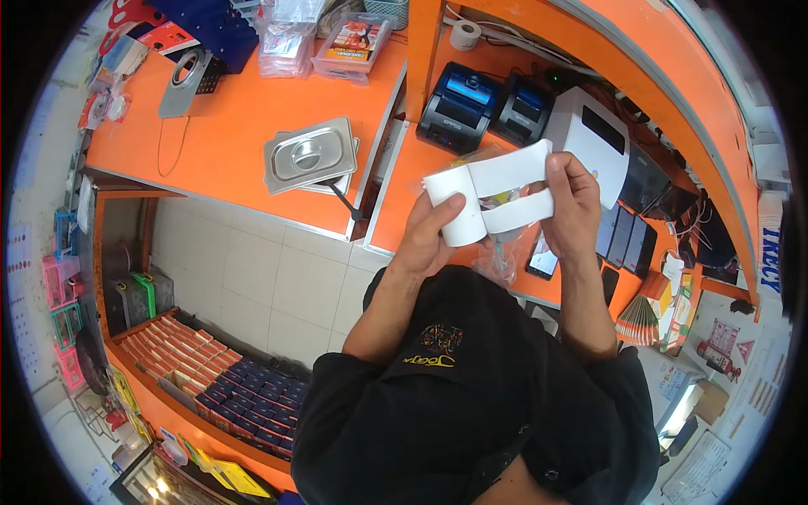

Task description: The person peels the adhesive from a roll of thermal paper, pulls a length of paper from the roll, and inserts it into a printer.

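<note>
Right now your left hand (425, 240) wraps around a white paper roll (459, 215), thumb pressed across its side, holding it above the orange counter (402, 189). Your right hand (576, 202) is closed on the loose paper strip (509, 172) running out from the roll. Just beyond sit 2 black printers (459, 105) and 1 white printer (589, 135); a steel pan (310, 156) lies farther left.
</note>
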A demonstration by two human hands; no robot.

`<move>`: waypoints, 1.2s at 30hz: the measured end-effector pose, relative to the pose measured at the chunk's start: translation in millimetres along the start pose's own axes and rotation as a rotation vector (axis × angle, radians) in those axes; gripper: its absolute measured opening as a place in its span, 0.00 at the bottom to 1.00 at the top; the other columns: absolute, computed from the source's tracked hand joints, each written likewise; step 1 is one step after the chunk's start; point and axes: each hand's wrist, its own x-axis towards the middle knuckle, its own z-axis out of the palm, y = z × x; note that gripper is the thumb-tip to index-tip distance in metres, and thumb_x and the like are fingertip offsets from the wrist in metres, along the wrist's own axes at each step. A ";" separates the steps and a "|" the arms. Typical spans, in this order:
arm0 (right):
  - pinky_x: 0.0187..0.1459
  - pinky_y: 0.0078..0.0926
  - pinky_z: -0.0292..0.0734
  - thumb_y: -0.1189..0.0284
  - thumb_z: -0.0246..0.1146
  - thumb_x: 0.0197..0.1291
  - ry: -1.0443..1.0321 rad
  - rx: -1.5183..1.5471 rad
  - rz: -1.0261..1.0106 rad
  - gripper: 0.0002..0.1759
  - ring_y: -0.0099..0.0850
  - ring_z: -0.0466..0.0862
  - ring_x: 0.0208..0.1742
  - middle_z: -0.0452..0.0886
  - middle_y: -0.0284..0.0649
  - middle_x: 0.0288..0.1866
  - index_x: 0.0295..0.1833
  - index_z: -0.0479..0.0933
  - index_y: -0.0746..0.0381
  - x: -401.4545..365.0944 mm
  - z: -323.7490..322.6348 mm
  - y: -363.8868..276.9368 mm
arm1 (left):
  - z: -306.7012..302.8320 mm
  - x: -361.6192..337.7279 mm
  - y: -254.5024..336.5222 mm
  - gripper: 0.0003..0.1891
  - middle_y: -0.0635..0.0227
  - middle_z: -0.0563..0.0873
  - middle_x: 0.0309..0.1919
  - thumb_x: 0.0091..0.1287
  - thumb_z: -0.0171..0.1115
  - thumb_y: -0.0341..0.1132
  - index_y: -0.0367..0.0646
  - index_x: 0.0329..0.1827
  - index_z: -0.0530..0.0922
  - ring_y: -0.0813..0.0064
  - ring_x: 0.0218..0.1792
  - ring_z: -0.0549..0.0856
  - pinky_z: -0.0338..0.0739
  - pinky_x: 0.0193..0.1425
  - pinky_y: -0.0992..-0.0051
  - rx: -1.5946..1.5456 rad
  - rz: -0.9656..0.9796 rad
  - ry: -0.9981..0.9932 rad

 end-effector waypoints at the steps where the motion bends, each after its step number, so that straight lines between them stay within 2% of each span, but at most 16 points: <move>1: 0.36 0.16 0.74 0.69 0.59 0.72 0.042 -0.029 0.037 0.11 0.18 0.78 0.36 0.79 0.35 0.37 0.52 0.75 0.65 0.0 -1.6 3.4 | 2.0 -0.8 -0.3 0.27 0.58 0.79 0.54 0.72 0.58 0.38 0.35 0.68 0.62 0.67 0.53 0.83 0.87 0.45 0.66 0.081 0.002 0.053; 2: 0.36 0.16 0.74 0.69 0.59 0.72 0.038 -0.029 0.038 0.11 0.18 0.78 0.36 0.79 0.35 0.37 0.52 0.75 0.65 -1.4 0.0 5.1 | 3.0 -1.3 -0.9 0.26 0.59 0.79 0.54 0.73 0.58 0.37 0.35 0.68 0.62 0.68 0.53 0.83 0.86 0.47 0.68 0.163 0.006 0.106; 4: 0.40 0.18 0.72 0.59 0.66 0.64 0.020 -0.185 -0.058 0.31 0.22 0.75 0.47 0.74 0.36 0.49 0.66 0.68 0.63 -7.2 5.3 8.4 | 4.3 -1.9 -5.5 0.25 0.60 0.79 0.54 0.73 0.57 0.36 0.35 0.68 0.63 0.70 0.54 0.82 0.83 0.51 0.70 0.228 0.039 0.191; 5: 0.45 0.21 0.69 0.49 0.76 0.46 -0.193 -0.267 -0.153 0.53 0.26 0.72 0.54 0.70 0.36 0.58 0.73 0.61 0.62 -10.8 -10.2 27.2 | 4.6 -2.0 -8.3 0.24 0.61 0.78 0.55 0.74 0.57 0.35 0.36 0.68 0.63 0.72 0.54 0.81 0.81 0.54 0.72 0.289 0.065 0.271; 6: 0.47 0.23 0.67 0.41 0.79 0.32 -0.233 -0.438 -0.197 0.65 0.29 0.71 0.57 0.69 0.36 0.62 0.74 0.61 0.61 -18.7 -2.1 35.7 | 4.3 -2.3 -10.3 0.24 0.61 0.78 0.55 0.74 0.57 0.35 0.36 0.68 0.63 0.72 0.54 0.81 0.81 0.54 0.72 0.288 0.069 0.271; 9: 0.60 0.35 0.67 0.51 0.75 0.46 -0.307 -0.459 -0.286 0.57 0.39 0.69 0.65 0.67 0.45 0.66 0.78 0.56 0.60 -27.7 14.1 58.8 | -4.2 -2.4 -24.4 0.23 0.63 0.78 0.54 0.74 0.57 0.34 0.36 0.68 0.65 0.75 0.53 0.80 0.78 0.56 0.73 0.316 0.073 0.295; 11: 0.62 0.35 0.66 0.57 0.72 0.51 -0.291 -0.550 -0.372 0.50 0.40 0.69 0.65 0.68 0.47 0.65 0.77 0.58 0.61 -25.9 22.3 55.7 | -21.1 -5.2 -41.8 0.22 0.63 0.79 0.54 0.74 0.57 0.33 0.37 0.67 0.66 0.75 0.52 0.80 0.77 0.57 0.73 0.494 0.167 0.256; 13: 0.63 0.35 0.66 0.62 0.69 0.57 -0.272 -0.639 -0.455 0.43 0.42 0.70 0.65 0.69 0.49 0.65 0.76 0.61 0.62 -25.8 26.1 47.3 | -18.6 -7.8 -25.3 0.20 0.63 0.78 0.55 0.75 0.54 0.35 0.38 0.67 0.66 0.73 0.54 0.80 0.77 0.58 0.70 0.598 0.071 0.217; 15: 0.61 0.32 0.68 0.71 0.61 0.62 -0.319 -0.554 -0.296 0.29 0.40 0.73 0.62 0.70 0.50 0.63 0.70 0.70 0.64 -24.2 25.4 36.8 | -11.9 -6.1 -14.6 0.21 0.64 0.75 0.59 0.76 0.49 0.38 0.41 0.69 0.64 0.71 0.56 0.79 0.77 0.58 0.67 0.137 -0.075 0.194; 16: 0.57 0.27 0.71 0.76 0.60 0.64 -0.244 -0.539 -0.349 0.21 0.36 0.77 0.57 0.75 0.49 0.57 0.62 0.78 0.66 -21.5 28.7 36.1 | -3.8 -8.6 -16.3 0.23 0.60 0.77 0.60 0.79 0.41 0.43 0.38 0.70 0.63 0.65 0.59 0.80 0.77 0.59 0.60 0.187 0.003 0.223; 20: 0.45 0.20 0.73 0.77 0.62 0.66 -0.185 -0.579 -0.338 0.13 0.27 0.80 0.45 0.80 0.42 0.46 0.54 0.82 0.66 -20.0 29.2 13.4 | -18.0 -16.5 -12.6 0.25 0.63 0.71 0.64 0.78 0.46 0.38 0.43 0.74 0.55 0.68 0.63 0.76 0.76 0.63 0.62 0.082 -0.058 -0.056; 22: 0.42 0.20 0.72 0.77 0.63 0.64 -0.194 -0.510 -0.282 0.13 0.26 0.80 0.43 0.80 0.42 0.45 0.53 0.82 0.65 -19.5 23.1 8.1 | 2.9 -21.3 -7.1 0.24 0.62 0.71 0.64 0.77 0.46 0.35 0.43 0.74 0.55 0.67 0.66 0.74 0.75 0.66 0.61 0.198 -0.145 0.086; 24: 0.40 0.19 0.72 0.77 0.64 0.62 -0.204 -0.439 -0.222 0.13 0.24 0.79 0.41 0.80 0.41 0.45 0.52 0.83 0.64 -21.0 21.0 -0.7 | -7.2 -23.2 -9.1 0.25 0.61 0.71 0.64 0.77 0.46 0.34 0.43 0.75 0.54 0.68 0.65 0.74 0.76 0.65 0.62 0.241 -0.148 0.035; 29: 0.37 0.20 0.70 0.79 0.70 0.50 -0.371 -0.551 -0.412 0.18 0.24 0.76 0.38 0.79 0.39 0.43 0.50 0.82 0.64 -24.4 17.6 -11.8 | -6.5 -23.5 -13.7 0.27 0.59 0.68 0.65 0.79 0.44 0.38 0.43 0.76 0.50 0.68 0.63 0.76 0.80 0.59 0.65 0.216 -0.068 -0.011; 32: 0.37 0.21 0.69 0.78 0.71 0.48 -0.325 -0.669 -0.448 0.22 0.25 0.74 0.36 0.77 0.39 0.42 0.52 0.80 0.63 -27.6 28.9 -26.6 | 16.8 -19.4 -1.3 0.29 0.58 0.65 0.67 0.79 0.41 0.40 0.42 0.78 0.44 0.66 0.64 0.75 0.78 0.61 0.68 0.077 -0.146 0.002; 36: 0.36 0.18 0.66 0.79 0.68 0.52 -0.197 -0.686 -0.345 0.21 0.24 0.72 0.34 0.74 0.38 0.37 0.54 0.77 0.64 -25.4 28.8 -15.1 | 31.2 -20.5 0.3 0.35 0.55 0.60 0.71 0.76 0.40 0.41 0.40 0.78 0.33 0.63 0.69 0.69 0.68 0.68 0.65 0.312 -0.110 -0.069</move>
